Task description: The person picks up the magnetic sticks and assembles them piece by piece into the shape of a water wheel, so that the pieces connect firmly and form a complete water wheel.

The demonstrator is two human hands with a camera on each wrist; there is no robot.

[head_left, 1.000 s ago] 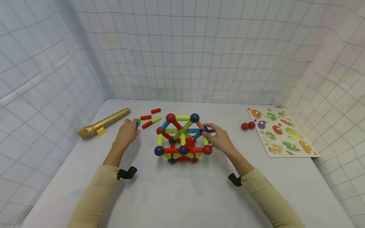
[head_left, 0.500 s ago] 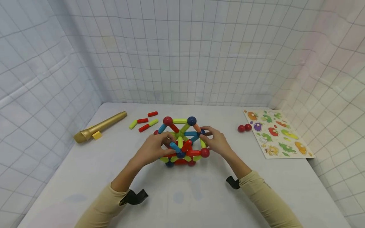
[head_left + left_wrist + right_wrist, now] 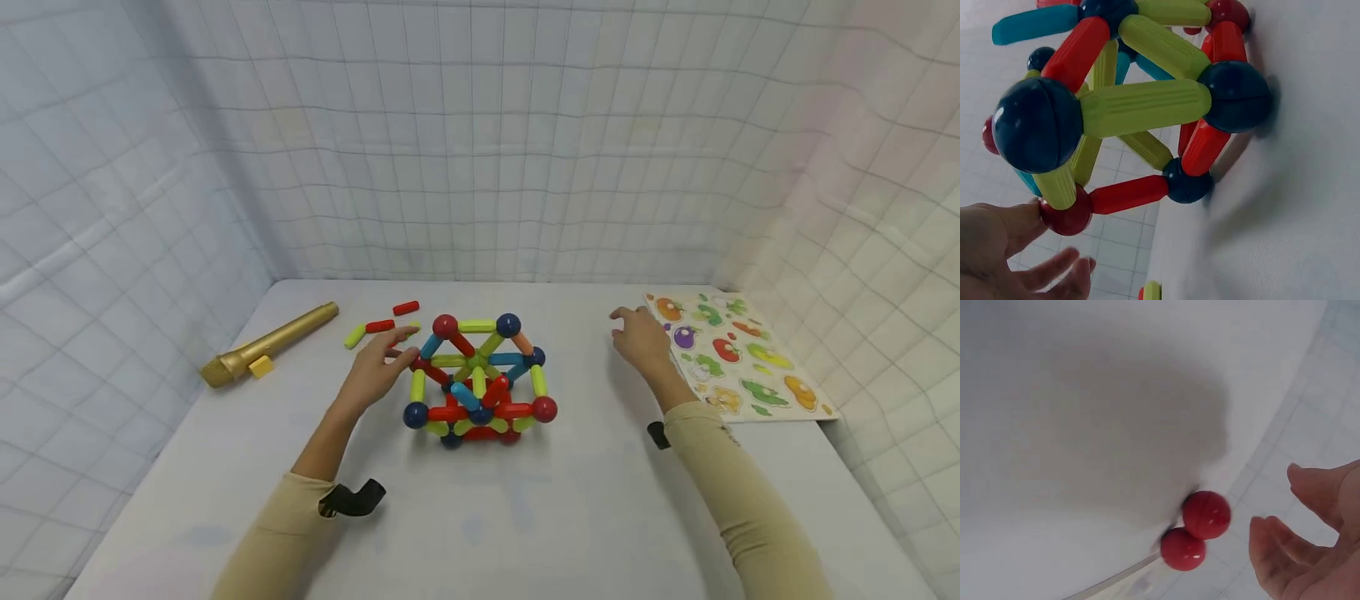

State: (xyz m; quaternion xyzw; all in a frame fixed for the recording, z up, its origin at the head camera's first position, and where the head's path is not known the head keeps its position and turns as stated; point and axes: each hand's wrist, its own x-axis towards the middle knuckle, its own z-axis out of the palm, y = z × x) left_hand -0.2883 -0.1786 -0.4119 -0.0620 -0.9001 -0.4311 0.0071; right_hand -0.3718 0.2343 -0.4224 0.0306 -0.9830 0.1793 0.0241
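A frame of magnetic rods and balls (image 3: 478,363) stands on the table in the head view, red, green, blue and orange. At its left side, my left hand (image 3: 375,371) touches a red ball (image 3: 1067,215) with the thumb, seen in the left wrist view, while other fingers stay apart from it. A blue rod (image 3: 465,397) juts up from the front navy ball beside a red one. My right hand (image 3: 643,343) is off to the right, fingers loosely bent and holding nothing. Two loose red balls (image 3: 1206,515) lie near its fingertips in the right wrist view; the head view hides them.
Several loose red and green rods (image 3: 380,326) lie behind my left hand. A gold toy microphone (image 3: 273,342) with a small yellow block (image 3: 261,367) lies at the left. The vegetable picture board (image 3: 738,354) is at the right, and gridded cloth walls (image 3: 480,167) surround the table.
My left hand brought a blue rod to the frame's front ball, let go, and moved back to its left side. My right hand left the frame and moved right to the loose red balls.
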